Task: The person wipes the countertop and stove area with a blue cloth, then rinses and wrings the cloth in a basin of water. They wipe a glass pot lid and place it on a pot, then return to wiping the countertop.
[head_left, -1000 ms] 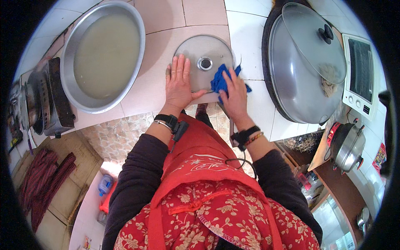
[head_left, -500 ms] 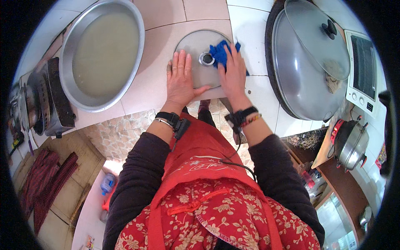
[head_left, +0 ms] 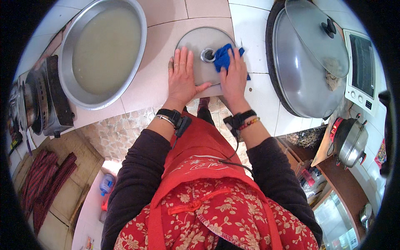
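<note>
a round glass pot lid (head_left: 203, 71) lies flat on the pink-tiled counter (head_left: 158, 50), near its front edge, between the metal basin (head_left: 139, 56) of cloudy liquid and the large domed wok lid (head_left: 293, 89). the left hand (head_left: 182, 81) rests on the lid's left side, fingers straight and close together, thumb spread out along the near rim; it grips nothing. the right hand (head_left: 234, 81) has the blue cloth (head_left: 222, 59) under loosely bent fingers, on the lid's right side; how tightly they pinch cannot be told.

the glass is likely stiff, fairly heavy, slippery when wet and apt to chip; the rim with both hands looks the safest hold. the cloth should be light and limp, held anywhere. being round, the lid has no long axis; its central fitting (head_left: 207, 55) faces up. the cloth is bunched, one corner poking out rightward.
</note>
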The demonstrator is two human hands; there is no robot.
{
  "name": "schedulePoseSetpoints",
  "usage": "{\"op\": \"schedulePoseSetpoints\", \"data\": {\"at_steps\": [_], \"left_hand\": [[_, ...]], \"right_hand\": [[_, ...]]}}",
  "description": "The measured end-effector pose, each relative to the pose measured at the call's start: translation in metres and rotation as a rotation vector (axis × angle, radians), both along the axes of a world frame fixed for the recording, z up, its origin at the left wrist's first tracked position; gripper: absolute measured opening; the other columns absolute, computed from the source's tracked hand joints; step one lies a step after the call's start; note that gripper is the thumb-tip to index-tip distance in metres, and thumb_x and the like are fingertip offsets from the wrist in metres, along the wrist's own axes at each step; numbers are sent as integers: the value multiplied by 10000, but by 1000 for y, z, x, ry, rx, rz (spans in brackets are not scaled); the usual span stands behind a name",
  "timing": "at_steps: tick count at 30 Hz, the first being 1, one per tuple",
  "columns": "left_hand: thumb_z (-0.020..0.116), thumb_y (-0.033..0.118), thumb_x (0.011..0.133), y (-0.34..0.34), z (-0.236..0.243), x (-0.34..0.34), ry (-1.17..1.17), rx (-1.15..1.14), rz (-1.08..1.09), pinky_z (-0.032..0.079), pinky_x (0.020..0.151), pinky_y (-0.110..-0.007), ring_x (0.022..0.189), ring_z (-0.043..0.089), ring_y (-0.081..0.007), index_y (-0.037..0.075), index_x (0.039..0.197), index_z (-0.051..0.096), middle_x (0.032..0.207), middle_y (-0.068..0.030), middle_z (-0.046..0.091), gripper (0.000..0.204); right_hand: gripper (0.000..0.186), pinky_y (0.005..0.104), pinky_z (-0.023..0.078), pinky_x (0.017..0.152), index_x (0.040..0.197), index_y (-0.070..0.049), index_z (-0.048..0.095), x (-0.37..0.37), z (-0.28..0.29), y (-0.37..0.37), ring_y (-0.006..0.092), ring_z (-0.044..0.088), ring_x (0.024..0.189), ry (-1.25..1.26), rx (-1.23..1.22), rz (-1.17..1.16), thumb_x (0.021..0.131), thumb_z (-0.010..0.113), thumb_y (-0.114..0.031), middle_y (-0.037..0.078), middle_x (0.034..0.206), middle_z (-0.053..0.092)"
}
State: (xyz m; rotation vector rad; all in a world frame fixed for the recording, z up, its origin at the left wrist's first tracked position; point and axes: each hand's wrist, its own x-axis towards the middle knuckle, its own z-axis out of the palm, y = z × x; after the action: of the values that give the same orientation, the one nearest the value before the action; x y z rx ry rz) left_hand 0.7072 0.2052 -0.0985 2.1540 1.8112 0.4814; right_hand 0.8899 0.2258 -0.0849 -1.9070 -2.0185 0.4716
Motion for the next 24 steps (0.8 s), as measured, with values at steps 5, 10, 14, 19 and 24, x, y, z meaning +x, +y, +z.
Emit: {"op": "schedulePoseSetpoints", "data": {"at_steps": [5,10,14,19,24], "left_hand": [[849,533,630,0,4,0,32,-84,-5,164,1209,-515,1521,132,-352,11,1543,207,1626,-189,179,1232],[864,513,617,1,15,-5,-18,-108,-30,176,1204,-528,1518,145,-349,18,1537,223,1620,-191,191,1226],[889,496,587,3,29,-16,-95,-112,-50,181,1200,-539,1512,162,-343,33,1537,252,1611,-172,228,1233],[904,441,593,-6,41,-20,-55,-131,-15,209,1190,-552,1501,190,-353,67,1534,277,1614,-146,235,1191],[883,422,630,-13,30,-11,-33,-146,-22,196,1199,-538,1511,171,-344,56,1533,273,1624,-141,217,1150]], "right_hand": [[661,468,293,1171,1470,-96,424,-3,9,-57,392,354,1410,-62,-43,131,844,632,-46,131,1564,337],[554,435,335,1148,1380,-58,510,13,13,-55,368,412,1353,226,-84,131,835,590,-1,134,1488,447],[491,415,386,1095,1330,-22,529,20,30,-54,358,505,1251,542,-146,-15,840,563,-6,176,1358,527],[468,386,452,1014,1323,-27,513,11,57,-16,338,571,1153,575,81,-27,857,554,-18,195,1241,563],[451,423,469,1016,1309,-65,561,-21,57,12,330,559,1167,75,25,71,875,656,-145,113,1337,568]]}}
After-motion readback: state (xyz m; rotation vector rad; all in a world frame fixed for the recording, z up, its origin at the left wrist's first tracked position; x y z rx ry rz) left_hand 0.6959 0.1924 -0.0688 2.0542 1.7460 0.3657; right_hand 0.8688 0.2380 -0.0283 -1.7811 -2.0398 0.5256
